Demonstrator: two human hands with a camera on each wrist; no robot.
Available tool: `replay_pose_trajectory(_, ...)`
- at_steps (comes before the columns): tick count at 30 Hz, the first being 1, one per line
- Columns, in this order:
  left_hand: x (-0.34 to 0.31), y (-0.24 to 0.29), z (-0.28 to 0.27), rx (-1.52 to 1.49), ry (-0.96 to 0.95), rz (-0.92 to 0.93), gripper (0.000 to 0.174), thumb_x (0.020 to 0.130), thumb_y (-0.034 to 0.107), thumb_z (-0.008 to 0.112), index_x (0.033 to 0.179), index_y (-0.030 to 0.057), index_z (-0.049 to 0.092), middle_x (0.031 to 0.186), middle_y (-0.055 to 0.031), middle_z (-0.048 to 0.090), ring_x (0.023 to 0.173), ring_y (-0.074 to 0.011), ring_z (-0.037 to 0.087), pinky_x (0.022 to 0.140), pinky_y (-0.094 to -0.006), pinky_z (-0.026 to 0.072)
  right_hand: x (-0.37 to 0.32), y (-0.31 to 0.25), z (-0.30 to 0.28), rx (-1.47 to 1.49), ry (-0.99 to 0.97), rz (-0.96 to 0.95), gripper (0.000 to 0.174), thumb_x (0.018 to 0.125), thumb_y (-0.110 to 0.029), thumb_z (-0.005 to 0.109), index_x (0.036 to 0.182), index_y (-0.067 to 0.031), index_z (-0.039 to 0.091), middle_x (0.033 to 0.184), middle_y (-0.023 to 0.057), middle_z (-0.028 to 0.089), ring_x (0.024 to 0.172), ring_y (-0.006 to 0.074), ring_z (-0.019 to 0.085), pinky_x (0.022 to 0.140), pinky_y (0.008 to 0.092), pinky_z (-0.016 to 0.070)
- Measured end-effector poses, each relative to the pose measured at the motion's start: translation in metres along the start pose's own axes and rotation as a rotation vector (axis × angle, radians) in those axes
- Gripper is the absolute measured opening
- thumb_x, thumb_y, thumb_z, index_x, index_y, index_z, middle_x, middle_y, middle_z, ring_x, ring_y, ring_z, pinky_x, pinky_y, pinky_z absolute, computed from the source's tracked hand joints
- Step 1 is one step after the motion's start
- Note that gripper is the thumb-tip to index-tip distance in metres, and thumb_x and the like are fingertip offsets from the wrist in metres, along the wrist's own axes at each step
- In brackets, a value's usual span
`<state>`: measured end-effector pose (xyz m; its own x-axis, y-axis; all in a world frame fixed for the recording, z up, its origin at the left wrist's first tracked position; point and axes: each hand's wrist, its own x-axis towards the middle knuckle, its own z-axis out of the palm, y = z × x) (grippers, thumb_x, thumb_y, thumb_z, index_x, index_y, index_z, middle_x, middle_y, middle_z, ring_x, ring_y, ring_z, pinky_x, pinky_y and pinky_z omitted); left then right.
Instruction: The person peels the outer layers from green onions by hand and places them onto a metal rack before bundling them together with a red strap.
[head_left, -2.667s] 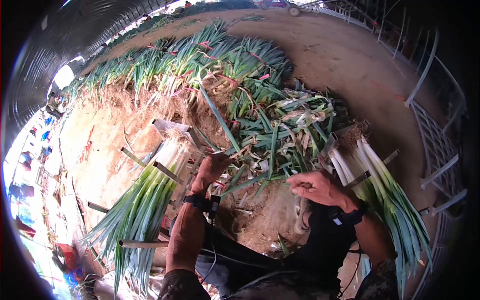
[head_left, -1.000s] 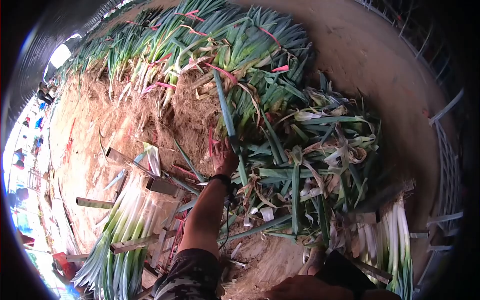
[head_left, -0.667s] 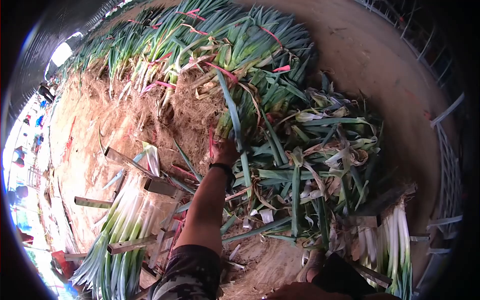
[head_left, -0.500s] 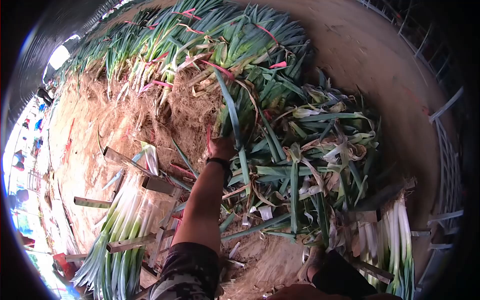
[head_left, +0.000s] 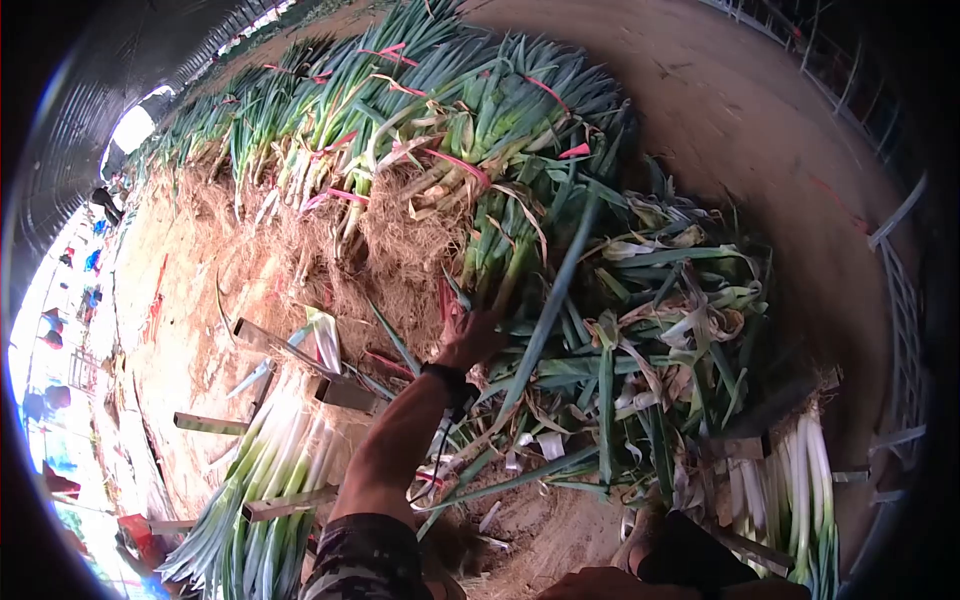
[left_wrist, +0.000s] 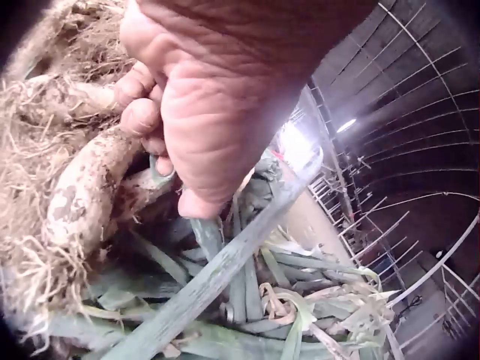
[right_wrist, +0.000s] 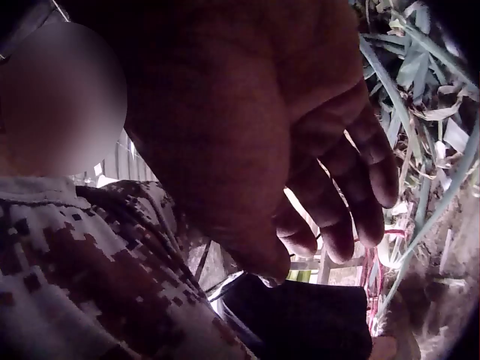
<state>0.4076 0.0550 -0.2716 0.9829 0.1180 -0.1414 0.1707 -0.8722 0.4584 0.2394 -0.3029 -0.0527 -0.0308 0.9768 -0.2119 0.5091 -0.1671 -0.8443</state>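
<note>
My left hand (head_left: 470,340) reaches to the root end of a bundle of large green onions (head_left: 505,235) in the pile. In the left wrist view, its fingers curl round a soil-stained green onion stalk (left_wrist: 86,187) with hairy roots beside its knuckles. A long loose leaf (head_left: 560,290) slants just right of this hand. Low at the bottom edge of the head view, my right hand (head_left: 590,585) is mostly cut off. The right wrist view shows that hand (right_wrist: 300,157) in shadow, its fingers loosely extended and holding nothing.
Metal racks hold trimmed green onions (head_left: 285,440) at left and more white stalks (head_left: 805,470) at right. Rack bars (head_left: 290,505) jut out near the left forearm. Stripped leaves (head_left: 650,340) are heaped ahead, and tied bundles (head_left: 400,100) lie beyond. Metal fencing (head_left: 905,330) lines the right.
My left hand has gone from beside the left rack forward to the pile, then slightly back and right. The long leaf has shifted right. My right hand has dropped toward the bottom edge.
</note>
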Motion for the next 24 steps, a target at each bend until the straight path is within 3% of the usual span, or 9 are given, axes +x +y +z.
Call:
replay_pose_trajectory(2, 0.038, -0.070, 0.055, 0.086, 0.022, 0.112, 0.037, 0.081, 0.037, 0.067, 0.111, 0.0153, 0.071, 0.108, -0.0182, 0.069, 0.098, -0.0357, 0.066, 0.088, -0.0485, 0.0509, 0.007, 0.009, -0.008, 0.003, 0.018, 0.004, 0.031, 0.089, -0.037, 0.063, 0.104, -0.0103, 0.066, 0.086, 0.0120, 0.065, 0.083, 0.0325, 0.066, 0.073, 0.0451, 0.0516)
replay_pose_trajectory(5, 0.051, -0.012, -0.024, 0.183, -0.109, -0.122, 0.033, 0.080, 0.034, 0.067, 0.101, 0.0075, 0.069, 0.104, -0.0185, 0.066, 0.098, -0.0373, 0.063, 0.091, -0.0561, 0.0451, 0.019, 0.023, -0.023, -0.018, 0.001, 0.007, 0.033, 0.084, -0.036, 0.066, 0.102, -0.0083, 0.066, 0.088, 0.0129, 0.066, 0.086, 0.0330, 0.066, 0.076, 0.0447, 0.0523)
replay_pose_trajectory(8, 0.105, -0.012, -0.050, 0.292, 0.277, 0.011, 0.048, 0.082, 0.038, 0.064, 0.121, 0.0101, 0.064, 0.128, -0.0119, 0.062, 0.125, -0.0316, 0.052, 0.097, -0.0527, 0.0406, 0.026, 0.032, -0.044, -0.048, -0.038, 0.025, 0.035, 0.079, -0.033, 0.068, 0.102, -0.0069, 0.066, 0.092, 0.0132, 0.067, 0.089, 0.0333, 0.066, 0.078, 0.0443, 0.0527)
replay_pose_trajectory(10, 0.142, -0.013, -0.071, 0.403, 0.315, -0.057, 0.059, 0.082, 0.036, 0.062, 0.136, 0.0118, 0.056, 0.149, -0.0101, 0.045, 0.135, -0.0315, 0.042, 0.104, -0.0522, 0.0351, 0.026, 0.036, -0.047, -0.042, -0.028, 0.048, 0.036, 0.076, -0.030, 0.070, 0.104, -0.0064, 0.066, 0.096, 0.0133, 0.068, 0.091, 0.0335, 0.066, 0.080, 0.0442, 0.0528)
replay_pose_trajectory(12, 0.170, -0.017, -0.077, 0.468, 0.438, -0.144, 0.073, 0.083, 0.031, 0.058, 0.151, 0.0123, 0.039, 0.159, -0.0098, 0.032, 0.140, -0.0307, 0.035, 0.110, -0.0524, 0.0300, 0.022, 0.041, -0.048, -0.004, 0.027, 0.021, 0.037, 0.079, -0.030, 0.065, 0.108, -0.0066, 0.066, 0.099, 0.0125, 0.067, 0.094, 0.0323, 0.066, 0.082, 0.0436, 0.0528)
replay_pose_trajectory(13, 0.176, -0.010, -0.090, 0.435, 0.322, -0.224, 0.080, 0.083, 0.027, 0.056, 0.156, 0.0130, 0.028, 0.163, -0.0091, 0.024, 0.145, -0.0345, 0.029, 0.113, -0.0550, 0.0253, 0.021, 0.044, -0.048, 0.017, 0.044, 0.015, 0.037, 0.079, -0.030, 0.064, 0.109, -0.0073, 0.067, 0.100, 0.0123, 0.067, 0.094, 0.0318, 0.066, 0.082, 0.0434, 0.0528)
replay_pose_trajectory(16, 0.200, -0.022, -0.096, 0.460, 0.317, -0.315, 0.079, 0.086, 0.027, 0.054, 0.157, 0.0123, 0.024, 0.166, -0.0074, 0.015, 0.148, -0.0417, 0.018, 0.114, -0.0575, 0.0235, 0.018, 0.051, -0.049, 0.061, 0.077, 0.012, 0.037, 0.081, -0.031, 0.062, 0.110, -0.0081, 0.067, 0.100, 0.0119, 0.067, 0.095, 0.0312, 0.066, 0.083, 0.0432, 0.0527)
replay_pose_trajectory(20, 0.205, -0.037, -0.109, 0.432, 0.292, -0.279, 0.086, 0.085, 0.027, 0.062, 0.158, 0.0129, 0.018, 0.166, -0.0053, 0.014, 0.148, -0.0459, 0.018, 0.113, -0.0596, 0.0262, 0.018, 0.053, -0.047, 0.091, 0.081, 0.018, 0.037, 0.081, -0.032, 0.061, 0.110, -0.0085, 0.067, 0.100, 0.0116, 0.068, 0.095, 0.0309, 0.066, 0.083, 0.0431, 0.0528)
replay_pose_trajectory(24, 0.204, -0.044, -0.112, 0.520, 0.248, -0.242, 0.083, 0.085, 0.033, 0.065, 0.155, 0.0130, 0.026, 0.163, -0.0076, 0.019, 0.147, -0.0445, 0.021, 0.112, -0.0573, 0.0287, 0.021, 0.054, -0.047, 0.102, 0.077, 0.027, 0.037, 0.082, -0.032, 0.060, 0.110, -0.0089, 0.067, 0.100, 0.0113, 0.068, 0.095, 0.0306, 0.066, 0.083, 0.0430, 0.0528)
